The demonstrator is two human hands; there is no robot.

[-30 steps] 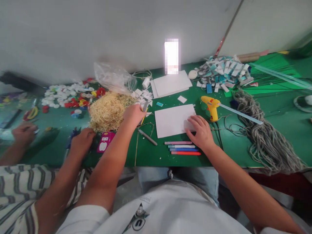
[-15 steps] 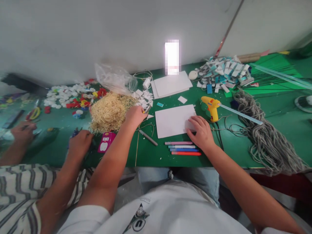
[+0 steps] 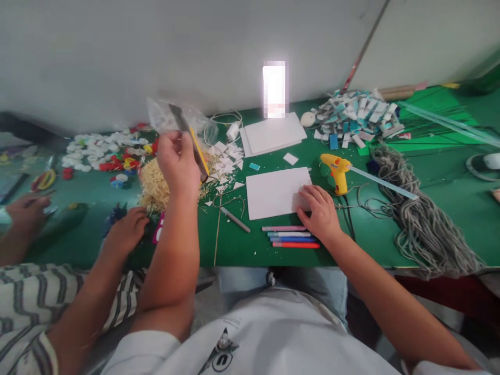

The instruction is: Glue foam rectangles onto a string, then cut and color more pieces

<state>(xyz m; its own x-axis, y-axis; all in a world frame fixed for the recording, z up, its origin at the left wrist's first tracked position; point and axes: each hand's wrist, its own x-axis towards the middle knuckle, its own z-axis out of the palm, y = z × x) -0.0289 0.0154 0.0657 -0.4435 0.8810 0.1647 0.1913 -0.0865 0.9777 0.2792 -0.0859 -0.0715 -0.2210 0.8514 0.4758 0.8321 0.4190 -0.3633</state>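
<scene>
Head view; clock positions refer to the centre of the white card (image 3: 272, 194). The left hand (image 3: 178, 165), at ten o'clock, grips what appears to be a yellow-and-grey utility knife (image 3: 200, 154) between thumb and fingers, raised and tilted. The right hand (image 3: 321, 211) rests at the card's three-to-four o'clock edge, fingers loosely spread. The glue gun (image 3: 338, 172) lies at two to three o'clock; felt-tip pens (image 3: 296, 245) lie at six. Handling estimate: knife light, rigid, likely sharp-ended; hold by the body. Card light, fairly stiff, creasable; take by opposite edges.
</scene>
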